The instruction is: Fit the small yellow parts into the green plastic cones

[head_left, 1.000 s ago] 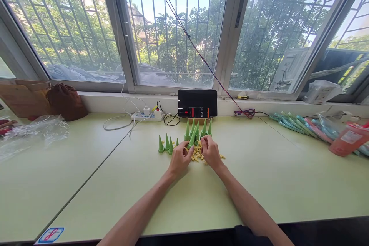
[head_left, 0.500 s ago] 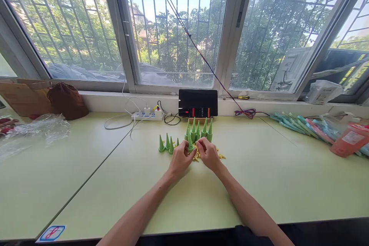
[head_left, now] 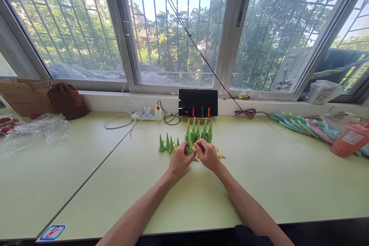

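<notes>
Several green cones (head_left: 198,130) stand upright in a cluster on the pale green table (head_left: 144,184), with a smaller group of green cones (head_left: 166,144) to the left. Small yellow pieces (head_left: 220,156) lie scattered among them. My left hand (head_left: 179,160) is closed around one green cone (head_left: 190,144) at its base. My right hand (head_left: 206,155) meets it from the right, its fingers pinched on a small yellow piece beside that cone.
A black device (head_left: 198,102) leans against the window sill behind the cones, with a power strip (head_left: 145,115) and cables to its left. A brown pouch (head_left: 67,100) and clear plastic wrap (head_left: 34,130) lie far left. Coloured packets (head_left: 305,125) and an orange pouch (head_left: 350,138) lie at right.
My right hand has drawn in to the left and now meets my left hand at the cone. The left hand has hardly moved.
</notes>
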Demonstrator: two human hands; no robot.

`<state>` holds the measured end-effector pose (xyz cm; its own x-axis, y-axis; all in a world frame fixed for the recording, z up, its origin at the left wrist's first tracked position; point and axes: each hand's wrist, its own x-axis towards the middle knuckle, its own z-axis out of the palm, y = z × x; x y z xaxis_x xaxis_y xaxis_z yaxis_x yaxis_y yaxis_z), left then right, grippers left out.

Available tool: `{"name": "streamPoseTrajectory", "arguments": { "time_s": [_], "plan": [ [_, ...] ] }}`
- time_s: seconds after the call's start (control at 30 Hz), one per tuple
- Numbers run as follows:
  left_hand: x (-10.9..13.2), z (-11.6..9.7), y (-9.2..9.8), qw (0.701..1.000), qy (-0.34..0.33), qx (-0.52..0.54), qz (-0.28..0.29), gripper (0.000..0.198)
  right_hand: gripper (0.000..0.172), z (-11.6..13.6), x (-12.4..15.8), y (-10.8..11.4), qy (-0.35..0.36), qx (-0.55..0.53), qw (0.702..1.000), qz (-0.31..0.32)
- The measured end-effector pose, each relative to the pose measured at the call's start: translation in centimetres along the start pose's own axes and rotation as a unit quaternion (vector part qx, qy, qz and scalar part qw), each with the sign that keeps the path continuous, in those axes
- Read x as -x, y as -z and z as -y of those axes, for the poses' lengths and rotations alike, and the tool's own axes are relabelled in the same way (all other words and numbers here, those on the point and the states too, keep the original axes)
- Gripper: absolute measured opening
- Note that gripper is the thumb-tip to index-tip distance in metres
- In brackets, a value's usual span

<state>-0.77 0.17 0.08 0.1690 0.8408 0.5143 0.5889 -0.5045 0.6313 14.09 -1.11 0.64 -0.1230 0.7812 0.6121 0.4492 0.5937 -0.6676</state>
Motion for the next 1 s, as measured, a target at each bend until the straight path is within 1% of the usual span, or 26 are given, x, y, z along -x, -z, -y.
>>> {"name": "streamPoseTrajectory", "arguments": {
  "time_s": [0.3, 0.67, 0.9, 1.0],
  "plan": [
    [0.08, -0.09, 0.35, 1.0, -0.007, -0.017, -0.002, 0.028, 0.021, -0.2, -0.03, 0.01, -0.005, 0.003, 1.0, 0.005],
    [0.35, 0.16, 0.12, 0.999, -0.021, -0.041, -0.014, 0.021, 0.023, -0.4, 0.09, -0.18, -0.015, -0.006, 1.0, 0.008],
    [0.39, -0.03, 0.27, 0.999, -0.023, -0.043, -0.015, 0.018, 0.027, -0.15, 0.08, -0.26, -0.063, -0.038, 0.997, 0.007],
    [0.38, -0.08, 0.3, 0.999, -0.026, -0.043, -0.016, 0.017, 0.028, -0.11, 0.07, -0.27, -0.071, -0.047, 0.996, 0.009]
  ]
}}
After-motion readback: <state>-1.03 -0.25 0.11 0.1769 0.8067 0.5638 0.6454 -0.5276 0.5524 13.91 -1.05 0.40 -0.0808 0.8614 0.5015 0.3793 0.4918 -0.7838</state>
